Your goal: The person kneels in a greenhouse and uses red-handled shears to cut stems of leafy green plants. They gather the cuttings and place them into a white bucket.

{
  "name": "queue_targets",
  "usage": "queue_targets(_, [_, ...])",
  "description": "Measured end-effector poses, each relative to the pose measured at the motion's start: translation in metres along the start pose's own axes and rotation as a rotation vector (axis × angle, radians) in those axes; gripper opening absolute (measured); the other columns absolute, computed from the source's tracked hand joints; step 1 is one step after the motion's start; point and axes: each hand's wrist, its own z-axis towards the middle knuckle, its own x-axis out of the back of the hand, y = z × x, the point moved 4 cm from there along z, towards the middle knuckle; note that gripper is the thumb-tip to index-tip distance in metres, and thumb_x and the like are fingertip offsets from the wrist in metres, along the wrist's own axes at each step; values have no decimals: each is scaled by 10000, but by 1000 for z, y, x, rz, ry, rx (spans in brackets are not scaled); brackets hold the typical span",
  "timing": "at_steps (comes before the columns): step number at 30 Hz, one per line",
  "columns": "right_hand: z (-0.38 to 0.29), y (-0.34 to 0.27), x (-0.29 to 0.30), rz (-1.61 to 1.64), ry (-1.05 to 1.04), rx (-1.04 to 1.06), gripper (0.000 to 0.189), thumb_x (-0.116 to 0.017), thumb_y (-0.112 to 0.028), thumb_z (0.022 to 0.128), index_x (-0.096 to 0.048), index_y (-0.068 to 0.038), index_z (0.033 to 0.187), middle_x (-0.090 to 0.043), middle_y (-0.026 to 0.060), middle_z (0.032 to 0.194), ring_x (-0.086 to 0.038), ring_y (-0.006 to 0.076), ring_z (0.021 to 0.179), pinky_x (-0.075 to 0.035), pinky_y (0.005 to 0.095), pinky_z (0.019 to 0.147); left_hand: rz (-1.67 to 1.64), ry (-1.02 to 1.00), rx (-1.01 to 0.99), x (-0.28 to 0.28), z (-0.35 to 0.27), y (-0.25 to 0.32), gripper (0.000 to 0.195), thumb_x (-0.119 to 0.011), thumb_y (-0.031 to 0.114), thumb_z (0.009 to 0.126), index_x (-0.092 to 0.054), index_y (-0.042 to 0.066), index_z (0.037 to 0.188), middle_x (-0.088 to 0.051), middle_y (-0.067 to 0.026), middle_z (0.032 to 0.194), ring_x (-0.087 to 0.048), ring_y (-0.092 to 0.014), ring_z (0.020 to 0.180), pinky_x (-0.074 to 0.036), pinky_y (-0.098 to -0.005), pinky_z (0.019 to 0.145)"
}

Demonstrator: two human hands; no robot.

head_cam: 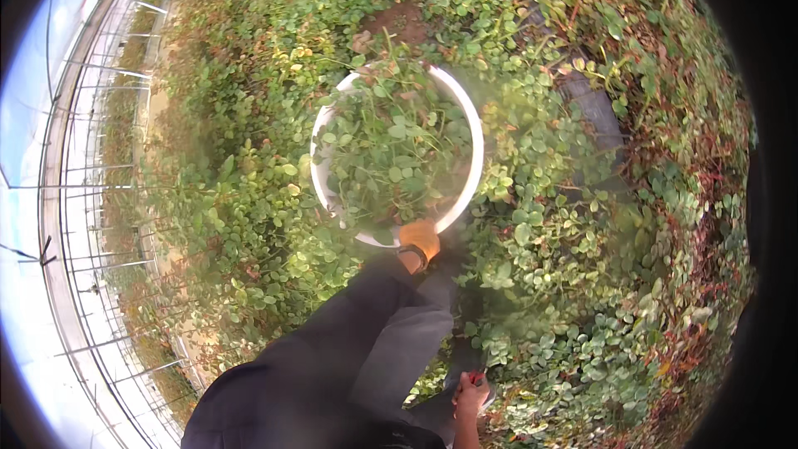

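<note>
My left hand (419,240), in an orange glove with a dark band at the wrist, grips the near rim of a large white round tub (477,149). Cut leafy green stems (399,143) fill the tub, and a few stick out over its far rim. Lower down, beside my leg, my bare right hand (471,394) is closed around a small tool with red handles (476,378); its kind and its blades cannot be made out.
Dense leafy bushes (249,212), some with reddish leaves, surround the tub. Dark ground sheeting (592,106) shows at the right, and bare brown soil (402,20) beyond the tub. A greenhouse frame (56,199) with thin bars and wires curves along the left.
</note>
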Motion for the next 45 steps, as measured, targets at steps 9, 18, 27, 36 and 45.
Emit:
queue_targets(9, [-8, 128, 68, -190, 104, 209, 190, -774, -145, 844, -667, -16, 934, -632, 21, 721, -563, 101, 584, -470, 292, 547, 23, 191, 85, -8, -21, 16, 398, -632, 323, 874, -634, 121, 1217, -723, -183, 1139, -698, -408, 1045, -546, -510, 892])
queue_targets(18, [-53, 185, 95, 251, -40, -101, 194, -718, -63, 897, -678, 4, 1075, -626, 26, 724, -562, 92, 554, -451, 275, 500, -448, 399, -148, -27, -149, 86, 562, -657, 304, 944, -539, 13, 1411, -612, -192, 1371, -613, -336, 1216, -482, -451, 1029])
queue_targets(27, [-49, 178, 120, 486, 68, -65, 243, -731, -53, 899, -670, 46, 1112, -622, 26, 723, -564, 99, 565, -442, 279, 488, -860, -118, -352, -106, -258, 196, 415, -693, 147, 952, -631, 31, 1346, -681, -156, 1332, -680, -272, 1203, -538, -363, 1014])
queue_targets(36, [-56, 189, 146, 381, 417, 62, 344, -702, -107, 816, -664, 18, 1134, -652, 73, 795, -606, 140, 594, -493, 300, 528, -524, -37, -880, -82, -298, 284, 347, -705, 178, 948, -671, 76, 1278, -723, -170, 1220, -710, -331, 1096, -564, -391, 945])
queue_targets(45, [-45, 232, 144, 567, 375, -124, 337, -690, -59, 808, -667, 41, 1128, -636, 59, 733, -602, 150, 542, -473, 310, 502, -588, -269, -906, -55, -285, 342, 442, -625, 120, 1029, -534, 15, 1449, -647, -140, 1371, -654, -215, 1203, -514, -333, 1040])
